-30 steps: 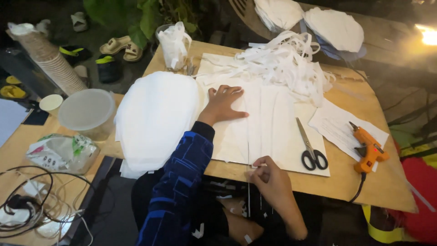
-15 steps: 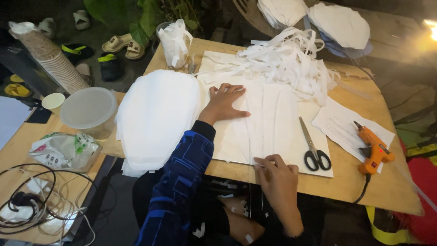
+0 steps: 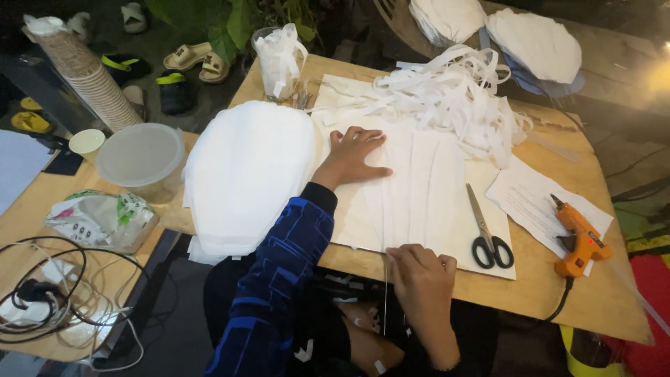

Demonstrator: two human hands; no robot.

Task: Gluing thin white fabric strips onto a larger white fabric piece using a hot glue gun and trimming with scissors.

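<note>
The left hand (image 3: 352,157) is pressing flat, fingers spread, on the white sheet (image 3: 419,195). The right hand (image 3: 421,269) is pinching a thin strip at the sheet's near edge; judging by this, steady downward pressure keeps the sheet from shifting.

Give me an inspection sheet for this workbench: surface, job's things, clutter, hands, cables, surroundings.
Surface: wooden table, mostly covered.
Job's things: white sheet flat at the near edge.
Clutter: paper stack, strips, scissors, glue gun, tub, cups, bag.
Hands: left hand spread flat on the sheet; right hand on its near edge.
Cables: coil far left; glue gun cord over the edge.
Surroundings: sandals and plant on the floor.
</note>
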